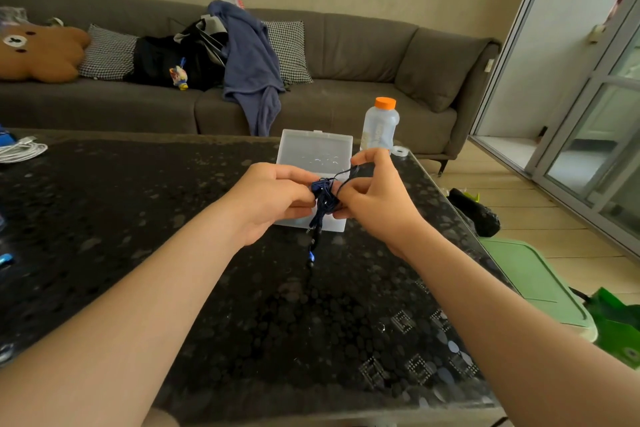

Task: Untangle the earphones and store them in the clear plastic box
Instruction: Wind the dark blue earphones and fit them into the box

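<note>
Just above the clear plastic box (313,149), the left hand (273,199) pinches the tangled earphones (323,196) at their knot while the right hand (375,198) pinches one loose strand. The cord looks light, limp and snag-prone, best held beside the knot, teasing loops gently

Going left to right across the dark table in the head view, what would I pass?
White coiled cable → left hand → tangled dark blue earphones → right hand.
</note>
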Available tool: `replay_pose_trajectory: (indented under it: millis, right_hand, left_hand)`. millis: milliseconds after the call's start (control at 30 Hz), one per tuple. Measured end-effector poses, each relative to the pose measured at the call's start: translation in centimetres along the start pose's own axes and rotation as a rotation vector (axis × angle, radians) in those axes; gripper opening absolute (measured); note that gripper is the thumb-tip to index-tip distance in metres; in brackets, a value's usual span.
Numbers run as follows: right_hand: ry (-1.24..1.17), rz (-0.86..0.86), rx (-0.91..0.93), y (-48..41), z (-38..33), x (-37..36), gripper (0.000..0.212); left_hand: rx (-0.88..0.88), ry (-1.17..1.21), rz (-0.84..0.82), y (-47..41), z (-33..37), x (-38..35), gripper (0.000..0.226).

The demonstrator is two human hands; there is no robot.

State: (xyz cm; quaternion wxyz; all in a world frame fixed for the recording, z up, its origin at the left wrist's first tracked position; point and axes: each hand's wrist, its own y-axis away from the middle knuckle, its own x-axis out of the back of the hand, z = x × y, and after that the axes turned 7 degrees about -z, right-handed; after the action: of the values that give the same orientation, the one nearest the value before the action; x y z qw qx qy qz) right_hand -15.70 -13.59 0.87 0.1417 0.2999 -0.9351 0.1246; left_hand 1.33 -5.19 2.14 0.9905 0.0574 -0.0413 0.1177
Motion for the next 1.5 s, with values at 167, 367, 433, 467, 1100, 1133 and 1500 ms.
replay_pose_trajectory:
  millis: [167,367,433,467,1100,1133,1500]
  right_hand:
    - [0.127,0.005,0.065,-0.3,0.2,0.2,0.017]
    - [0.128,-0.032,0.121,0.2,-0.1,0.8,0.022]
    - [0.125,-0.02,0.12,0.2,-0.1,0.8,0.022]
    - [0.139,-0.021,0.118,0.2,0.0,0.7,0.023]
    - [-0.207,0.008,-0.153,-0.1,-0.6,0.7,0.024]
    - [-0.308,0.014,-0.187,-0.1,-0.6,0.6,0.026]
    - [-0.128,-0.047,-0.166,0.8,-1.0,-1.3,0.045]
  left_hand:
    - [0.007,0.051,-0.055,0.3,0.0,0.3,0.025]
    - [-0.016,0.002,-0.03,0.4,0.0,0.5,0.017]
    - [-0.014,-0.022,-0.034,0.5,0.1,0.4,0.015]
    - [-0.008,-0.02,-0.035,0.5,0.1,0.4,0.014]
    - [0.049,0.155,0.083,-0.5,0.4,0.0,0.022]
    - [0.052,0.195,0.092,-0.5,0.3,0.0,0.023]
    - [-0.05,0.038,0.145,-0.1,-0.4,-0.2,0.036]
